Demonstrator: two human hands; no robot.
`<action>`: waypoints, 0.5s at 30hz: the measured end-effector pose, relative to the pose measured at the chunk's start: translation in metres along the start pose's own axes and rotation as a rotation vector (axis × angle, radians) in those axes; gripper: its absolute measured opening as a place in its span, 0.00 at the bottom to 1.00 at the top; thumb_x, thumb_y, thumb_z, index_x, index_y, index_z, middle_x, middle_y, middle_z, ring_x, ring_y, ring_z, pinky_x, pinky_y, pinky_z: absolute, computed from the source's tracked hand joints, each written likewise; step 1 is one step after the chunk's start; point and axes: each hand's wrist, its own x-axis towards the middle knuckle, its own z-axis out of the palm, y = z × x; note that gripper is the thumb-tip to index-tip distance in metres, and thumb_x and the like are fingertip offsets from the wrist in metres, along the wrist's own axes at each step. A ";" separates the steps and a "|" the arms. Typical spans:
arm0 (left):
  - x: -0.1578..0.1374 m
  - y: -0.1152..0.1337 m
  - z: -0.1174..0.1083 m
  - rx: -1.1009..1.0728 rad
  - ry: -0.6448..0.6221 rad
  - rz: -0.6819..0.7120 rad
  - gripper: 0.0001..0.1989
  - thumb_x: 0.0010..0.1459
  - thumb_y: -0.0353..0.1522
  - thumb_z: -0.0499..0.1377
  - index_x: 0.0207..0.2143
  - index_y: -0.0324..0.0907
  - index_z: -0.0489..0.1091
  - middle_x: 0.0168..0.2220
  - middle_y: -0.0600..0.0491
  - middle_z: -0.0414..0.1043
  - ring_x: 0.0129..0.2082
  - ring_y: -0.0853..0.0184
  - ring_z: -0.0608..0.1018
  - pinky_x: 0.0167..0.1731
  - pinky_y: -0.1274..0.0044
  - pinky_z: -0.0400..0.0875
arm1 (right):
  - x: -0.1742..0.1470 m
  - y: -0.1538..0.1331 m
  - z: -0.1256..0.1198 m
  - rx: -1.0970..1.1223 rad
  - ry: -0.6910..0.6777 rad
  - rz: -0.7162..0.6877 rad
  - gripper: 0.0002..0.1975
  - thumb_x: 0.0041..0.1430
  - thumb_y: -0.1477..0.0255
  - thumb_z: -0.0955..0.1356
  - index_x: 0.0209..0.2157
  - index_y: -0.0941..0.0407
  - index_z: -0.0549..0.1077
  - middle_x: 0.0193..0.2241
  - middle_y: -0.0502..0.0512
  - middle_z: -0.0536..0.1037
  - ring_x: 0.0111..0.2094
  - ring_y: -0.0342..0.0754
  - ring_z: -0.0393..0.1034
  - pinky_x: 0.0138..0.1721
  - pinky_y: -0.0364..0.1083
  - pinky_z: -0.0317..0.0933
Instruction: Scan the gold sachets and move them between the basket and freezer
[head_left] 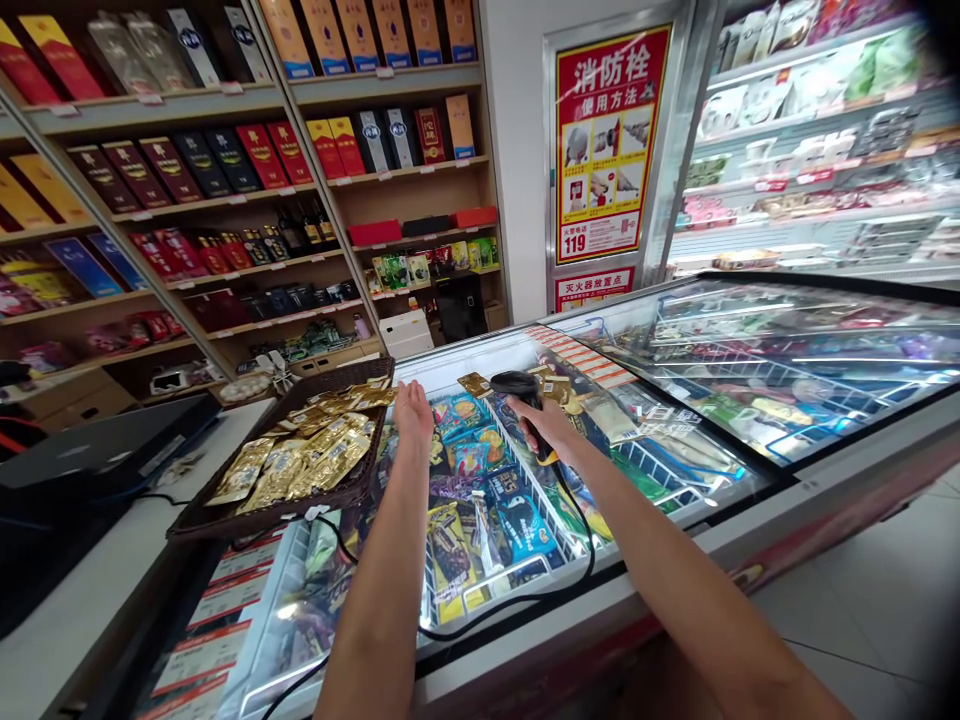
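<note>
My right hand (546, 424) is wrapped around the handle of a black barcode scanner (517, 384), held over the glass-topped chest freezer (675, 540). The scanner's head points away to the left, and its black cable (581, 500) loops down across the freezer. A gold packet (474, 385) lies just past the scanner head, and other gold packets (556, 388) are behind it. At the right edge of a brown woven basket (367, 470), my left hand (414, 410) is stretched out with straight fingers. Many gold foil packets (319, 445) fill that basket, some close to my left fingers.
Under the glass, wire baskets hold bagged frozen goods (469, 455). Price labels (217, 610) line the freezer's left end. A counter with a dark device (97, 450) stands at left. Shelves of boxed bottles (217, 165) rise behind, and a lit refrigerated display (817, 150) stands at right.
</note>
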 end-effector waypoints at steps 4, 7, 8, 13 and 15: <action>-0.022 -0.023 0.028 0.232 -0.161 0.003 0.14 0.65 0.36 0.53 0.52 0.45 0.68 0.53 0.45 0.73 0.54 0.64 0.75 0.53 0.69 0.71 | 0.002 -0.005 -0.001 0.017 0.052 -0.026 0.23 0.50 0.51 0.73 0.23 0.53 0.63 0.13 0.45 0.64 0.11 0.40 0.57 0.10 0.41 0.51; -0.031 -0.038 0.051 0.448 -0.255 0.036 0.15 0.57 0.36 0.60 0.47 0.44 0.71 0.53 0.44 0.73 0.57 0.56 0.72 0.55 0.64 0.67 | 0.002 -0.010 -0.001 0.029 0.062 -0.049 0.24 0.52 0.50 0.72 0.21 0.53 0.62 0.12 0.46 0.63 0.10 0.40 0.56 0.10 0.42 0.51; -0.031 -0.043 0.059 0.524 -0.266 0.050 0.16 0.54 0.36 0.62 0.46 0.42 0.72 0.54 0.42 0.73 0.60 0.52 0.69 0.58 0.62 0.64 | 0.003 -0.011 0.000 0.036 0.067 -0.052 0.24 0.52 0.50 0.71 0.21 0.53 0.62 0.12 0.46 0.63 0.10 0.40 0.56 0.10 0.42 0.51; -0.021 -0.061 0.090 0.843 -0.219 0.100 0.24 0.47 0.38 0.65 0.46 0.37 0.70 0.62 0.31 0.61 0.69 0.39 0.43 0.62 0.49 0.41 | 0.008 -0.011 0.001 0.061 0.077 -0.037 0.22 0.50 0.50 0.72 0.26 0.52 0.64 0.12 0.43 0.63 0.10 0.41 0.56 0.09 0.41 0.50; -0.016 -0.066 0.091 0.927 -0.259 0.127 0.23 0.48 0.38 0.66 0.46 0.37 0.71 0.61 0.30 0.62 0.69 0.37 0.46 0.60 0.47 0.43 | 0.009 -0.009 0.001 0.063 0.065 -0.032 0.22 0.50 0.50 0.72 0.27 0.52 0.64 0.12 0.42 0.63 0.10 0.41 0.56 0.10 0.41 0.51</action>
